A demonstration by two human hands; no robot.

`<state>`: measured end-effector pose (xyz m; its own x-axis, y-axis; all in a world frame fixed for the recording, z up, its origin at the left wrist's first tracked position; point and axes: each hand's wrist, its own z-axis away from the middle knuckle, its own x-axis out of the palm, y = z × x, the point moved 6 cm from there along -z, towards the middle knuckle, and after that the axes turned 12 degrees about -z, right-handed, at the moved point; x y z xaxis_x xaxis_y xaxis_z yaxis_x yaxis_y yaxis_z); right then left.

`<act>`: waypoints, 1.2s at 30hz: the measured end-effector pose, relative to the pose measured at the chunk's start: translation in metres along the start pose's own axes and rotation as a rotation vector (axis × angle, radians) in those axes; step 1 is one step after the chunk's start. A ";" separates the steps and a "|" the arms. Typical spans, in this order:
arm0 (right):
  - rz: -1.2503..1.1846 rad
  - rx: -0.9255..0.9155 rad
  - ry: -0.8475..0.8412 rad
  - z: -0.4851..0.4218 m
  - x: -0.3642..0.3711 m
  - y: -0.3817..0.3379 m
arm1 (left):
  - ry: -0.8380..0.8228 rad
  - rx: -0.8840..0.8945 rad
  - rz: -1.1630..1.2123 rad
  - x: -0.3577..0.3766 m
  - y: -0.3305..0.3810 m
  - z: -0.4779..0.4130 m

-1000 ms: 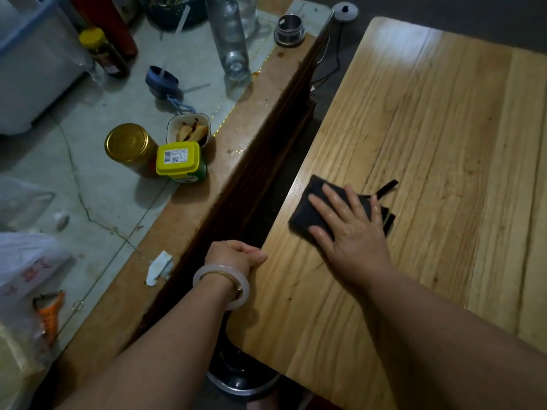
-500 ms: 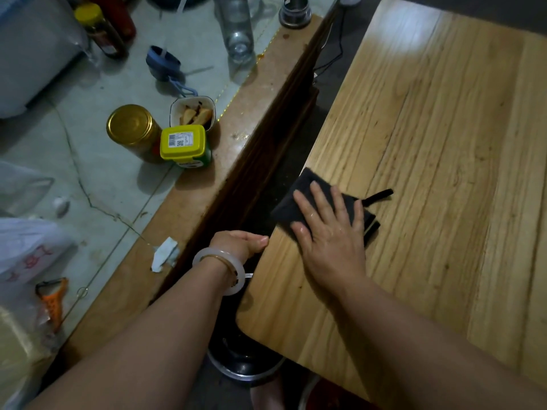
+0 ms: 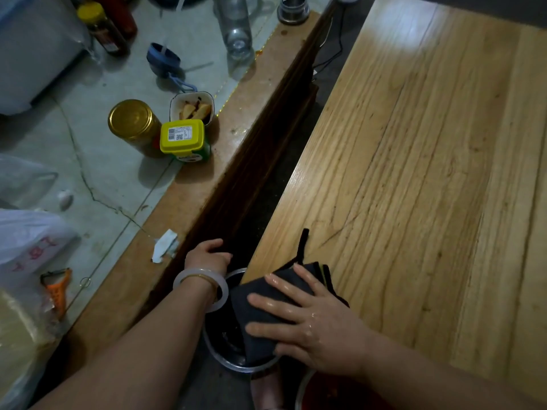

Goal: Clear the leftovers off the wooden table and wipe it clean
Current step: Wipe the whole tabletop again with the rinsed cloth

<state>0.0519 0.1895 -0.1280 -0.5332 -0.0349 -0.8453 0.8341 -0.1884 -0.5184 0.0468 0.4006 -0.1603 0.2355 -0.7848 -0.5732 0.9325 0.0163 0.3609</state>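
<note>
The wooden table (image 3: 414, 173) fills the right side and looks bare and damp. My right hand (image 3: 313, 327) lies flat, fingers spread, on a dark cloth (image 3: 241, 313) at the table's near left corner. The cloth hangs over the edge, and its black strap (image 3: 302, 244) trails on the wood. Just below that corner sits a metal bowl (image 3: 225, 359), with the cloth drooping into it. My left hand (image 3: 207, 255), a pale bangle on its wrist, is curled at the bowl's far rim in the dark gap beside the table.
A second bowl with red contents (image 3: 325, 392) shows at the bottom edge. The side counter on the left holds a gold-lidded jar (image 3: 131, 119), a yellow-lidded tub (image 3: 183, 137), a dish of food (image 3: 192, 109), a plastic bottle (image 3: 235, 31), a tissue (image 3: 164, 245) and an orange peeler (image 3: 57, 288).
My right hand has dragged the cloth toward me along the table's left edge to the near corner, where it now overhangs the bowl. My left hand dropped lower beside the bowl.
</note>
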 end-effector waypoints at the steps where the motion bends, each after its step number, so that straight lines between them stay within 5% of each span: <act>1: 0.004 -0.044 -0.016 0.005 -0.002 0.000 | 0.032 0.046 -0.020 -0.001 0.003 0.002; 8: -0.006 -0.063 0.008 0.025 -0.024 0.039 | 0.211 0.286 -0.102 0.000 0.030 0.021; 17: 0.013 0.566 0.236 0.022 -0.078 0.131 | 0.416 0.787 -0.355 0.015 0.072 0.064; 22: -0.027 0.779 0.369 0.029 -0.067 0.122 | 0.441 0.942 -0.507 0.048 0.085 0.082; 36: -0.026 0.136 0.072 0.142 -0.012 0.038 | 0.391 1.167 -0.847 0.128 0.133 0.093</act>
<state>0.0704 0.0430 -0.1192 -0.5390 0.0412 -0.8413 0.7906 -0.3199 -0.5222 0.1759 0.2447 -0.1177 -0.0172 -0.0934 -0.9955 0.1324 -0.9871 0.0903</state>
